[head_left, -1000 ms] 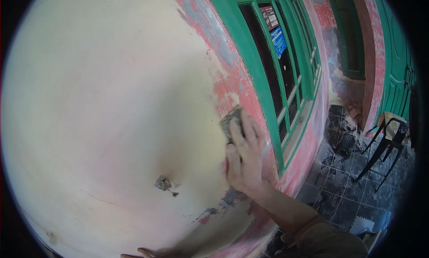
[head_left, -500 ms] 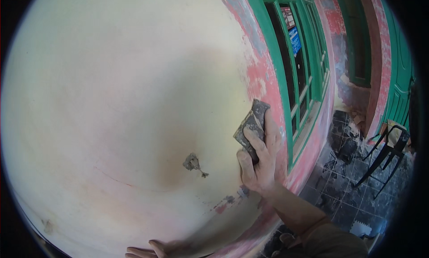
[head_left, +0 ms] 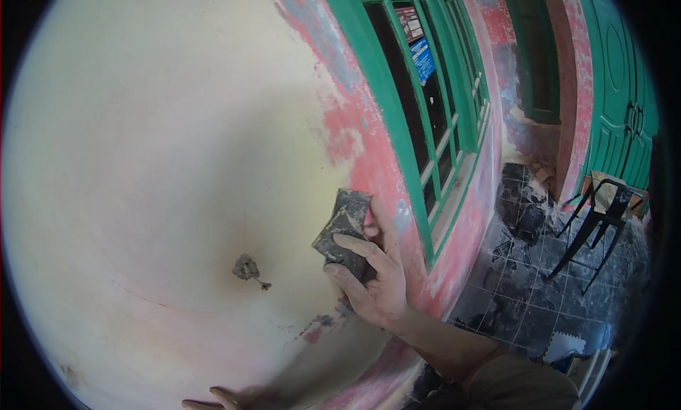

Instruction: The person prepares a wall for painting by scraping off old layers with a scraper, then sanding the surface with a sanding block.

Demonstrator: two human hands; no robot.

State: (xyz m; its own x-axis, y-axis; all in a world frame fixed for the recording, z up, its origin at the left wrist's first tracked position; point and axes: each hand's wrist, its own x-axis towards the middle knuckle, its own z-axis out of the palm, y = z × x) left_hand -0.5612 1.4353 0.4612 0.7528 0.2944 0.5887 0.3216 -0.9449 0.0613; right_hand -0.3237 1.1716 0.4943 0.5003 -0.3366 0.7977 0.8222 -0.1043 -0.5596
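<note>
My right hand (head_left: 376,279) grips a folded piece of dark, dusty sandpaper (head_left: 347,225) and holds it against the wall (head_left: 177,162), where cream coating meets bare pink paint. The fingers wrap its right side and front, with the thumb at its lower edge. At the bottom edge, my left hand (head_left: 213,399) shows only a few outstretched fingers, laid on the wall with nothing visible in them. Between the hands, a rough grey hole (head_left: 247,268) breaks the coating.
A green-framed window (head_left: 418,126) stands right of my right hand. Beyond it are a green door (head_left: 617,91), a black metal stool (head_left: 603,218) and a dark tiled floor (head_left: 525,282) with pale dust. A white toothed plate (head_left: 564,345) lies at the lower right.
The view has turned right, so the wall and window sit further left. My right hand, still gripping the sandpaper, is slightly lower against the wall. The left hand stays at the bottom edge.
</note>
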